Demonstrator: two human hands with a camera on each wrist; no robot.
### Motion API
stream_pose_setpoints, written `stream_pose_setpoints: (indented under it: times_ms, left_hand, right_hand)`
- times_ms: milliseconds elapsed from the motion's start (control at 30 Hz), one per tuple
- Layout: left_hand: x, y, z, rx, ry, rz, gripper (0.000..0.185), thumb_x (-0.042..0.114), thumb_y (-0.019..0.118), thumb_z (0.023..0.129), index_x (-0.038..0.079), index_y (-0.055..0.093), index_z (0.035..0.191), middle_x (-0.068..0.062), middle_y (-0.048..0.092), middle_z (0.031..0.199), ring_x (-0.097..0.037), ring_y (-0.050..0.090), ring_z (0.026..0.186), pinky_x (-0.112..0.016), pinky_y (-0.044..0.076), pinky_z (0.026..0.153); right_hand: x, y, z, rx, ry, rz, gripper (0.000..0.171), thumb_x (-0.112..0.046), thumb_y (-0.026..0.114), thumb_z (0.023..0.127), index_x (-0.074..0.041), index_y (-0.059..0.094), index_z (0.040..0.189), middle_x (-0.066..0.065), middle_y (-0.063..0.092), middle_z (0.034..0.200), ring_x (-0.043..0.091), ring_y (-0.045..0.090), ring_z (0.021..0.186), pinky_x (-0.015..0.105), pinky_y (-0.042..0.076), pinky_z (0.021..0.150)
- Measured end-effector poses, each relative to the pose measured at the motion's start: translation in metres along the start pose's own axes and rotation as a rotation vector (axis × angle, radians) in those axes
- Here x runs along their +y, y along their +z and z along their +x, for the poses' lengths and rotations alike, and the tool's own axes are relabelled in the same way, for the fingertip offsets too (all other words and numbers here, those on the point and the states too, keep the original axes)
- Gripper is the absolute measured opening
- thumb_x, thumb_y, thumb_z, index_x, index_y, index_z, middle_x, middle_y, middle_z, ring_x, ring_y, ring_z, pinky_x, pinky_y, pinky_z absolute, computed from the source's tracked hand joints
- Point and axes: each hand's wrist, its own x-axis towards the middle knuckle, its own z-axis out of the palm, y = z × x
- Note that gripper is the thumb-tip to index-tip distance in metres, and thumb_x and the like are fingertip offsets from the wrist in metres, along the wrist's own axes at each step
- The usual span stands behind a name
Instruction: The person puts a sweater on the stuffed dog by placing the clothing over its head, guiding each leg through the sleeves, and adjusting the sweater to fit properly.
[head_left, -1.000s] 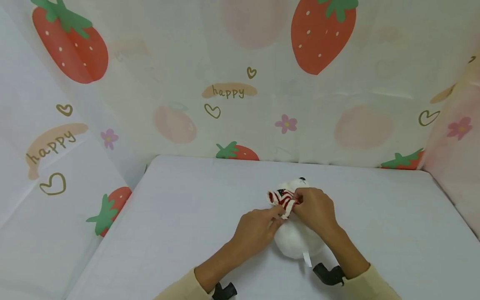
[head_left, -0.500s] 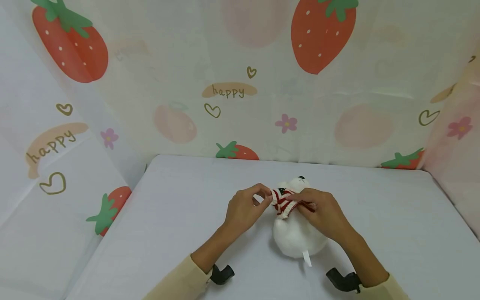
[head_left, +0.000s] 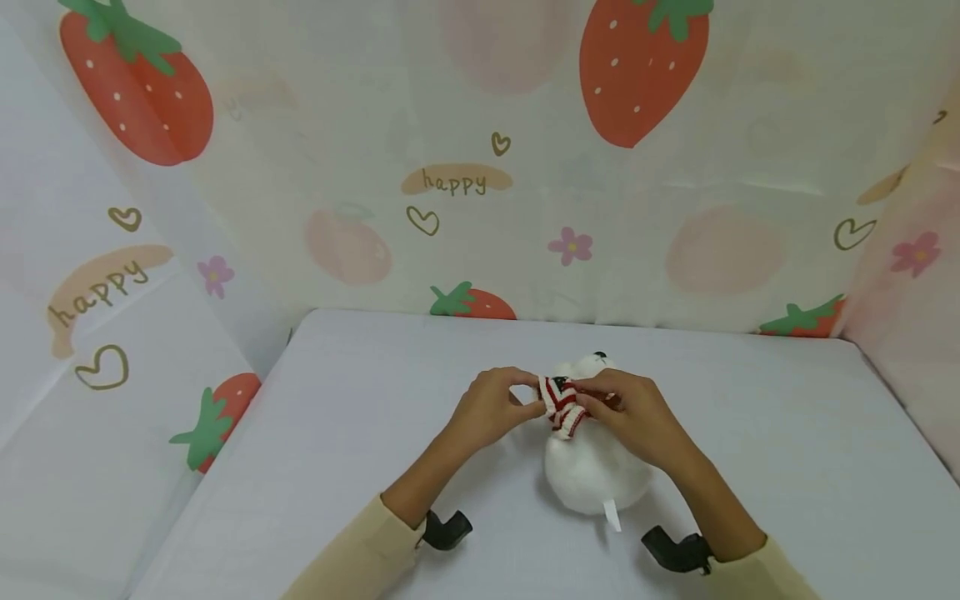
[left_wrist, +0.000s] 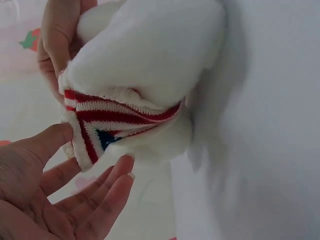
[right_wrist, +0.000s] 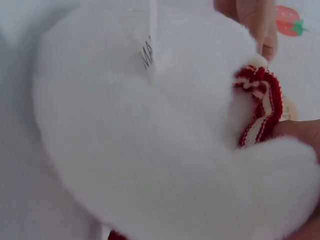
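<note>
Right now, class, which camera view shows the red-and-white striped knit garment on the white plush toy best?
The left wrist view: the striped knit garment fills the frame's middle, its stripes and dark patch clear. The head view shows it small between both hands; the right wrist view shows only a red-and-white edge behind the plush toy.

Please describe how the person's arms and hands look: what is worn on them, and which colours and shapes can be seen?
Both hands are bare: no gloves, and no rings that these views show. The left hand and the right hand come out of long, pale cream-yellow sleeves that end at the wrists. Under each wrist sits a small black bent mount, the left mount and the right mount. The fingernails are short and plain.
</note>
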Motion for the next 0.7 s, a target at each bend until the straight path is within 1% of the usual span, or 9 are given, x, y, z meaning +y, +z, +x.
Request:
stream_pose_setpoints:
  times_ms: [100,167,267,333,400,533,633,700]
  left_hand:
    - [-0.004,0.003,0.003,-0.059,0.011,-0.103,0.040,0.019,0.076,0.091,0.008,0.069,0.129,-0.011,0.068,0.125,-0.027,0.073,0.078,-0.030,0.055,0.056]
    - [-0.007,0.005,0.005,-0.100,0.014,-0.179,0.045,0.016,0.075,0.091,0.004,0.064,0.133,-0.016,0.066,0.126,-0.034,0.073,0.080,-0.035,0.058,0.059]
    - [-0.009,0.008,0.007,-0.129,0.026,-0.235,0.049,0.013,0.074,0.092,0.001,0.058,0.137,-0.018,0.062,0.132,-0.032,0.073,0.087,-0.040,0.060,0.063]
    - [-0.009,0.009,0.007,-0.137,0.043,-0.244,0.049,0.012,0.074,0.093,0.002,0.057,0.138,-0.016,0.058,0.137,-0.028,0.072,0.094,-0.038,0.060,0.064]
    - [-0.009,0.009,0.008,-0.138,0.068,-0.236,0.047,0.010,0.074,0.093,0.004,0.058,0.137,-0.013,0.055,0.142,-0.025,0.070,0.099,-0.034,0.059,0.063]
    - [-0.011,0.010,0.010,-0.148,0.123,-0.214,0.046,0.007,0.073,0.093,0.005,0.058,0.136,-0.011,0.052,0.145,-0.027,0.067,0.106,-0.026,0.056,0.069]
    - [-0.012,0.011,0.010,-0.148,0.144,-0.190,0.045,0.007,0.072,0.094,0.005,0.057,0.136,-0.011,0.052,0.146,-0.028,0.066,0.108,-0.027,0.056,0.076]
    - [-0.013,0.012,0.011,-0.145,0.155,-0.175,0.046,0.007,0.073,0.093,0.005,0.056,0.136,-0.011,0.052,0.146,-0.028,0.066,0.109,-0.033,0.057,0.083]
  right_hand:
    - [0.000,0.003,0.001,0.006,-0.023,-0.007,0.025,-0.007,0.074,0.093,-0.008,0.077,0.117,-0.004,0.070,0.096,0.013,0.058,0.082,0.025,0.052,0.069]
    - [0.000,0.004,0.001,0.006,-0.036,-0.001,0.026,-0.004,0.074,0.091,-0.008,0.077,0.116,-0.004,0.068,0.095,0.013,0.057,0.083,0.024,0.051,0.069]
    - [0.000,0.006,0.002,-0.006,-0.047,0.011,0.027,-0.001,0.074,0.090,-0.007,0.077,0.117,-0.004,0.066,0.093,0.014,0.056,0.084,0.024,0.052,0.069]
    - [0.000,0.006,0.003,-0.018,-0.047,0.017,0.028,0.001,0.074,0.090,-0.005,0.076,0.117,-0.003,0.066,0.093,0.014,0.056,0.083,0.023,0.052,0.068]
    - [0.000,0.006,0.003,-0.027,-0.043,0.021,0.028,0.002,0.074,0.090,-0.005,0.076,0.117,-0.002,0.065,0.093,0.015,0.056,0.084,0.023,0.053,0.068]
    - [0.001,0.008,0.004,-0.045,-0.046,0.046,0.029,0.004,0.073,0.089,-0.001,0.075,0.118,0.002,0.065,0.097,0.015,0.058,0.086,0.022,0.053,0.069]
    - [0.001,0.009,0.004,-0.050,-0.059,0.064,0.030,0.003,0.073,0.090,0.000,0.073,0.120,0.004,0.066,0.100,0.014,0.057,0.084,0.022,0.051,0.067]
    - [0.002,0.008,0.004,-0.058,-0.064,0.075,0.031,0.003,0.073,0.090,0.000,0.073,0.121,0.003,0.066,0.101,0.014,0.056,0.084,0.022,0.050,0.067]
